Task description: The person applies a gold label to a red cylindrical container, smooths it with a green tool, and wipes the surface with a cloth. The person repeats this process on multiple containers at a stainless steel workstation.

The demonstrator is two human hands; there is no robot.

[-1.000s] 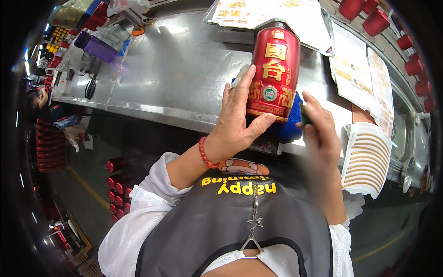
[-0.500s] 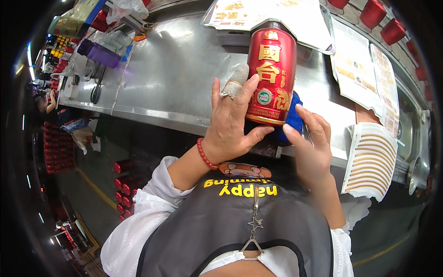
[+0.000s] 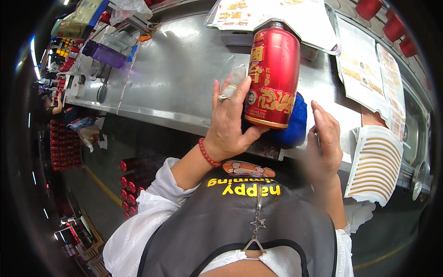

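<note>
A glossy red bottle [image 3: 276, 69] with gold lettering and a gold dragon pattern lies tilted on a bunched blue cloth [image 3: 295, 124]. My left hand [image 3: 230, 121] steadies its lower left side, with the index finger along the edge and the thumb at the base. A greyish cloth wrap [image 3: 234, 83] covers one finger of that hand. To the right of the cloth, my right hand [image 3: 326, 138] is off the bottle, fingers extended and the thumb smeared by motion.
Label sheets [image 3: 362, 69] lie at the right, near a white sheet with curved gold strips [image 3: 376, 164]. A tray of labels [image 3: 272, 11] sits beyond the bottle on the metal table [image 3: 170, 69]. A purple water bottle [image 3: 104, 53] stands far left; red bottles [image 3: 131, 189] are stacked below.
The red bottle has turned leftward about its long axis, bringing the dragon pattern toward the middle. My right hand has moved away from the bottle's base to the right.
</note>
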